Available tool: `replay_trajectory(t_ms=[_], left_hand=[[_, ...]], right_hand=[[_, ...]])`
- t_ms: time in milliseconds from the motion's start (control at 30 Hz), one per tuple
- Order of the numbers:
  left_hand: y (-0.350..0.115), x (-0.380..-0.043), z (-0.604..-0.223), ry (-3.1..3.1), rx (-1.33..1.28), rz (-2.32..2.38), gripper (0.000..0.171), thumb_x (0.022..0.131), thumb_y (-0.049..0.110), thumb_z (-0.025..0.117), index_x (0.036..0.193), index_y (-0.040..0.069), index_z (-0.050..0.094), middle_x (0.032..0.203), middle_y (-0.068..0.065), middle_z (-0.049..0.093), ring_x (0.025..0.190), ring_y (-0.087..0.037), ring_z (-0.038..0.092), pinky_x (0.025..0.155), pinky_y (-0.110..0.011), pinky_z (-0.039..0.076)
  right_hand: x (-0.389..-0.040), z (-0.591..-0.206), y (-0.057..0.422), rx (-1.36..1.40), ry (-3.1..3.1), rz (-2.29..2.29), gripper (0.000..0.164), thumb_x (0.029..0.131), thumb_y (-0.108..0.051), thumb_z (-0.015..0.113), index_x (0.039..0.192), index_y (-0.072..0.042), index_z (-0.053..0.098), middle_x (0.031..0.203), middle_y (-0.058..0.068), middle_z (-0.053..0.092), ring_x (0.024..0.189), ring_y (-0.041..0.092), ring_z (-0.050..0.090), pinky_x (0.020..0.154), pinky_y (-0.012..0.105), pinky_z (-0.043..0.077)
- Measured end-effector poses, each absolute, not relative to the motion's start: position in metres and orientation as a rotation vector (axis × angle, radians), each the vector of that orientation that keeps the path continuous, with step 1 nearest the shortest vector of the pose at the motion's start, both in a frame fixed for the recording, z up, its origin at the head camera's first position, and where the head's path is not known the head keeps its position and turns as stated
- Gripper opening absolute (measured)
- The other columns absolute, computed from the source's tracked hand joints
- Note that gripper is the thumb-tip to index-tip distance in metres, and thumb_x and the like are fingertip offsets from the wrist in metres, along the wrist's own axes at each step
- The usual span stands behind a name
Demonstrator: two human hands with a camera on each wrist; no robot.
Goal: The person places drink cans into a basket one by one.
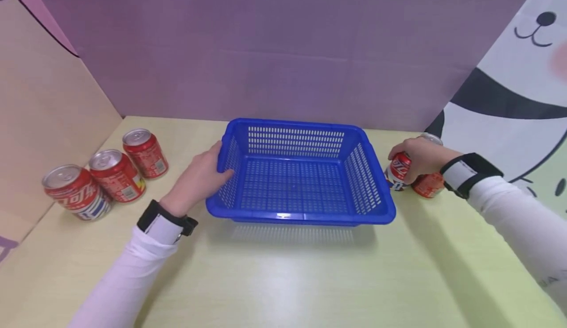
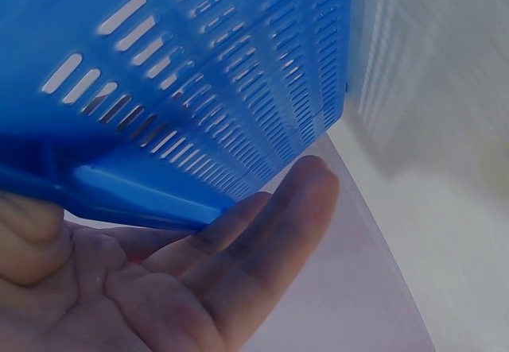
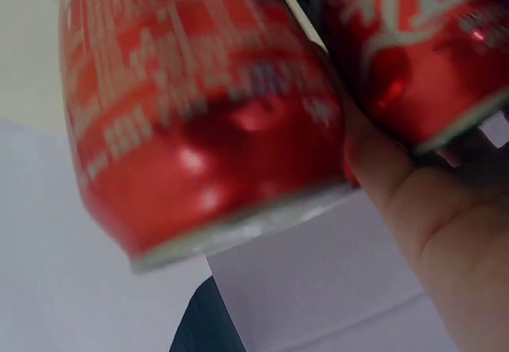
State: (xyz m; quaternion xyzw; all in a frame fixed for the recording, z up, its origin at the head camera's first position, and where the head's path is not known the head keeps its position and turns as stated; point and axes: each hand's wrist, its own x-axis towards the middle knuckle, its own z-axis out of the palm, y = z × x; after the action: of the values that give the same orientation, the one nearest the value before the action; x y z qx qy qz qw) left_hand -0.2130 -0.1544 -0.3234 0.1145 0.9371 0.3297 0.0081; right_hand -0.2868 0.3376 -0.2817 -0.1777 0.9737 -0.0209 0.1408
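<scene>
A blue plastic basket with slotted walls stands on the table. My left hand holds its left rim, thumb over the inside and fingers along the outer wall. In the left wrist view, those fingers stretch beneath the blue rim. To the right of the basket, my right hand grips a red soda can. A second red soda can stands close beside that hand, partly covered by it. The right wrist view shows the held can next to the other can.
Three red soda cans stand at the left: a front can, a middle can and a back can. A purple panel closes off the back of the pale table. A panda-printed panel rises at the right.
</scene>
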Motion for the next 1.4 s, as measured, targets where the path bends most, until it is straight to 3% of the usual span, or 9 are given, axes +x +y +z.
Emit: replay_trajectory(t_ms=[333, 667, 833, 1067, 1400], left_hand=[[-0.153, -0.211, -0.322, 2.924, 0.381, 1.049, 0.073, 0.098, 0.014, 0.058, 0.153, -0.008, 0.014, 0.142, -0.036, 0.04, 0.122, -0.049, 0.048, 0.094, -0.059, 0.046], [-0.153, -0.213, -0.325, 2.863, 0.33, 1.097, 0.075, 0.098, 0.011, 0.054, 0.152, -0.01, 0.006, 0.139, -0.039, 0.04, 0.115, -0.049, 0.054, 0.086, -0.056, 0.052], [-0.152, -0.214, -0.325, 2.831, 0.287, 1.119, 0.075, 0.098, 0.008, 0.053, 0.152, -0.009, 0.004, 0.137, -0.04, 0.04, 0.111, -0.048, 0.056, 0.08, -0.053, 0.055], [-0.149, -0.211, -0.326, 2.832, 0.283, 1.126, 0.074, 0.098, 0.007, 0.052, 0.152, -0.01, 0.004, 0.136, -0.041, 0.041, 0.11, -0.047, 0.057, 0.081, -0.053, 0.054], [-0.146, -0.209, -0.324, 2.826, 0.279, 1.132, 0.074, 0.098, 0.007, 0.052, 0.152, -0.01, 0.004, 0.137, -0.041, 0.04, 0.113, -0.048, 0.055, 0.084, -0.055, 0.053]], right_hand=[[-0.282, -0.278, 0.337, -0.512, 2.839, -0.131, 0.064, 0.06, -0.013, 0.094, 0.117, -0.003, 0.067, 0.102, 0.014, 0.066, 0.091, 0.033, 0.063, 0.073, 0.053, 0.057], [-0.274, -0.202, 0.299, -0.614, 3.023, -0.097, 0.059, 0.065, -0.01, 0.092, 0.117, -0.001, 0.066, 0.106, 0.021, 0.064, 0.095, 0.04, 0.062, 0.071, 0.052, 0.057], [-0.274, -0.18, 0.262, -0.724, 3.023, -0.136, 0.059, 0.07, -0.013, 0.09, 0.122, -0.003, 0.064, 0.112, 0.021, 0.063, 0.102, 0.039, 0.06, 0.076, 0.052, 0.057], [-0.284, -0.208, 0.21, -0.892, 2.802, -0.147, 0.055, 0.064, -0.005, 0.089, 0.116, -0.004, 0.068, 0.105, 0.013, 0.067, 0.092, 0.027, 0.065, 0.073, 0.041, 0.058], [-0.296, -0.248, 0.187, -0.791, 2.745, 0.01, 0.065, 0.062, -0.001, 0.091, 0.121, -0.004, 0.065, 0.113, 0.015, 0.061, 0.102, 0.032, 0.06, 0.079, 0.047, 0.057]])
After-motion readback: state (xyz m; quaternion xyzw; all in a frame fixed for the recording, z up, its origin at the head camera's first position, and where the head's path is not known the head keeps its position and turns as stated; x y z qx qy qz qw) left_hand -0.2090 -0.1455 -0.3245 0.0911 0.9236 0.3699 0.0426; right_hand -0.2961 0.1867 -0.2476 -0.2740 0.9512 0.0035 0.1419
